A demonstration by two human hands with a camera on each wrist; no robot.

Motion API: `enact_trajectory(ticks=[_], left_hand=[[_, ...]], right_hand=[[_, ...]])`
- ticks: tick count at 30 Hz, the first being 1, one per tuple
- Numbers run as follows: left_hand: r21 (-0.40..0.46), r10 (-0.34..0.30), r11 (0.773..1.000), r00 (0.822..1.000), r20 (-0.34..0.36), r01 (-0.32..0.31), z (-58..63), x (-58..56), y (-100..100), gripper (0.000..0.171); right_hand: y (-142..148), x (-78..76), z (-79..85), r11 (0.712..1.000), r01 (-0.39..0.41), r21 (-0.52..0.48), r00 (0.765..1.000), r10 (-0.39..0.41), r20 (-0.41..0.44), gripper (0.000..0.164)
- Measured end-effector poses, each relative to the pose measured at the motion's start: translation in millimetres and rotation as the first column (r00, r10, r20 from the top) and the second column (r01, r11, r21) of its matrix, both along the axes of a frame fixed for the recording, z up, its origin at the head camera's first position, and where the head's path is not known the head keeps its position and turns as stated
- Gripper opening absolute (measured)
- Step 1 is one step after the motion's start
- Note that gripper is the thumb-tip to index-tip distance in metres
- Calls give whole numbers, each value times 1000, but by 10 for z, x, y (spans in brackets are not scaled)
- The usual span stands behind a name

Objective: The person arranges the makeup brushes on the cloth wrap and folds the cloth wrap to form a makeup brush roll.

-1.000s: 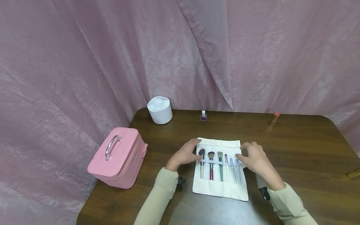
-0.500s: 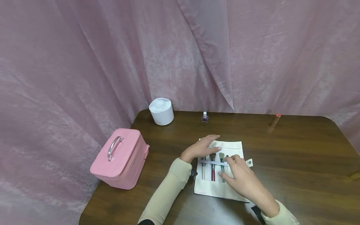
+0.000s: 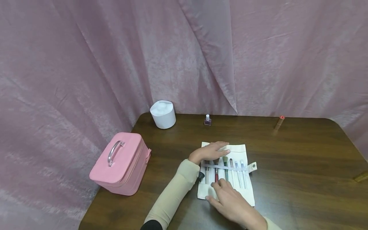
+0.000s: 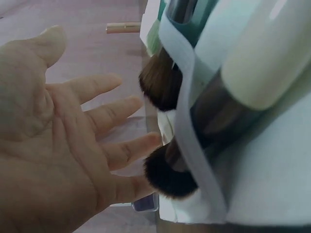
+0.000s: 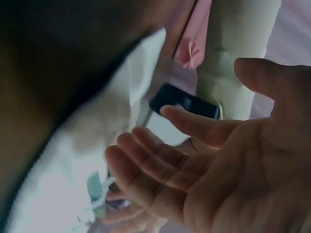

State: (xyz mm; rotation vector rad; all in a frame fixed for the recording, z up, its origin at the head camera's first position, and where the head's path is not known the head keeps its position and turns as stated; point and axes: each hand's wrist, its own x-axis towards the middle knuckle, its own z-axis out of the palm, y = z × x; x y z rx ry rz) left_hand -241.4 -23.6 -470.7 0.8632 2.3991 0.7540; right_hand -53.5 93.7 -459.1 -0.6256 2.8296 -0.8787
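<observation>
A white cloth brush roll (image 3: 238, 155) lies unrolled on the table, with several makeup brushes (image 3: 226, 171) tucked under its pale strap. Over its top left part is my left hand (image 3: 209, 152), fingers extended and holding nothing. In the left wrist view, that hand's fingertips (image 4: 151, 140) come close to a dark-bristled brush (image 4: 170, 177); whether they touch the cloth I cannot tell. My right hand (image 3: 230, 201) hovers at the roll's lower edge, covering part of it. Slightly bent, its fingers (image 5: 141, 160) hold nothing in the right wrist view.
A pink vanity case (image 3: 119, 163) with a silver handle stands at the left. Along the back are a white round container (image 3: 164, 118), a nail polish bottle (image 3: 207, 121) and a lipstick (image 3: 279, 122). A gold-coloured object (image 3: 360, 176) shows at the right edge.
My left hand has moved right over the top of the brush roll. The right hand has swept from the roll's right side leftward and down to its lower edge, uncovering the snap tab.
</observation>
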Motion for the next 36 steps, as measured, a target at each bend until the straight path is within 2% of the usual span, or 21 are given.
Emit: enact_trajectory(ticks=[4, 9, 18, 27, 30, 36], left_hand=[[-21, 2, 1000, 1000, 18, -2, -14, 6, 5, 64], [-44, -13, 999, 1000, 3, 13, -52, -3, -15, 63], [-96, -74, 993, 997, -5, 73, -54, 19, -119, 62], [-106, -24, 994, 999, 24, 27, -4, 16, -288, 65], [-112, -10, 994, 1000, 16, 12, -2, 24, -335, 65], [-119, -1, 993, 1000, -13, -1, 22, 94, -399, 51]], right_hand=[[-26, 13, -67, 999, -43, -1, 998, 42, -43, 43], [-1, 14, -106, 999, -43, -19, 996, 42, -75, 42], [103, 17, -113, 999, -30, -28, 999, 30, -23, 45], [250, 0, -105, 997, 63, 53, 998, -64, 8, 47], [295, -7, -107, 993, 91, 73, 996, -91, -8, 45], [386, -27, -121, 987, 113, 113, 991, -103, -86, 36]])
